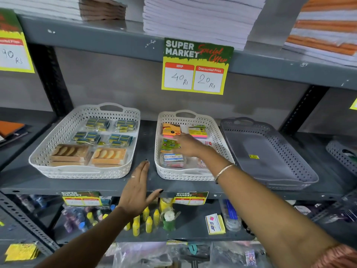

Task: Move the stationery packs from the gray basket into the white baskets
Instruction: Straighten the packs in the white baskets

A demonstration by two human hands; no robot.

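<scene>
The gray basket point(270, 167) stands at the right of the shelf, with only a small yellow sticker point(253, 156) on its floor. Two white baskets sit to its left. The left white basket point(46, 151) holds blue-yellow packs point(97, 123) and orange-brown packs point(109, 155). The middle white basket point(222, 144) holds sticky-note packs point(171, 129) and small clear boxes point(172, 160). My right hand point(190, 145) reaches into the middle basket, fingers resting over a green pack point(168, 145); whether it grips anything is unclear. My left hand point(138, 187) hovers flat and open over the shelf edge between the white baskets.
A yellow-green price sign point(196, 66) hangs from the shelf above, which carries paper stacks point(197, 18). Another gray basket point(342, 157) shows at the far right. The lower shelf holds yellow glue bottles point(148, 222) and a yellow-white pack point(214, 223).
</scene>
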